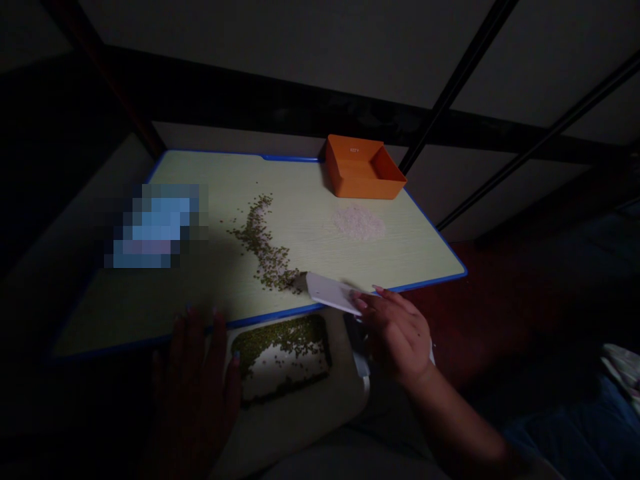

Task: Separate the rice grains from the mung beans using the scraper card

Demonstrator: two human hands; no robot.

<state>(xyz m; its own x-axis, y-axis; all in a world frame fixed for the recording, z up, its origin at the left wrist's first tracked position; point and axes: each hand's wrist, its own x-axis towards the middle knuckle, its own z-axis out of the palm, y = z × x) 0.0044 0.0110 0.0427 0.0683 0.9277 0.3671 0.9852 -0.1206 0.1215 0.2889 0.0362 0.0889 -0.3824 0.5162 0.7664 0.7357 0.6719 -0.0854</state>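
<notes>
A trail of green beans (pixel 260 243) lies across the pale tabletop (pixel 310 213). My right hand (pixel 395 333) grips a flat white card (pixel 330 292) whose edge touches the near end of the trail by the table's blue front edge. My left hand (pixel 197 380) holds a white tray (pixel 300 393) just below that edge, fingers spread along its left side. The tray holds green beans (pixel 287 343) around a bare white patch. A small pile of white grains (pixel 359 222) rests further right on the table.
An open orange box (pixel 361 168) stands at the table's back edge. A blurred blue patch (pixel 155 227) lies on the table's left. Dark bars (pixel 525 147) run diagonally behind the table on the right. The surroundings are very dark.
</notes>
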